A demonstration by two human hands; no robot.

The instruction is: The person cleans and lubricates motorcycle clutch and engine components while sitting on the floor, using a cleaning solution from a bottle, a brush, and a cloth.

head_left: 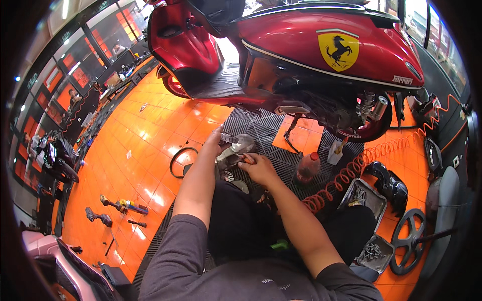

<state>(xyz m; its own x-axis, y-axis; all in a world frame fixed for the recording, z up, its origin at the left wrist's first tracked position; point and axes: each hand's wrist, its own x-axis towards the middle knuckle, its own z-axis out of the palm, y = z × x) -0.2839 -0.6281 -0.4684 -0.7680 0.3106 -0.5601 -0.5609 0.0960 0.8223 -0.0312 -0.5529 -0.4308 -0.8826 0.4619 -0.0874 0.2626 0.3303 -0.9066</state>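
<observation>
Just ahead of my knees, my left hand (217, 142) is closed on a small silvery metal piece (229, 138); its exact kind is unclear. My right hand (261, 171) grips a tool with an orange handle (248, 158), its far end hard to make out. Between and beyond my hands sits a dull grey metal casing (244, 144), partly hidden by the left hand. A round metal part (240, 186) lies nearer my knees. To the left, a black drive belt (176, 169) rests on the tiles, partly covered by my left forearm.
A red scooter (296, 30) stands ahead. To the right are a red-capped bottle (307, 169), a coiled red air hose (351, 173), metal trays (380, 203) of tools and bolts, a black cover (389, 184) and a spoked black wheel (407, 241). Power tools (123, 205) lie left.
</observation>
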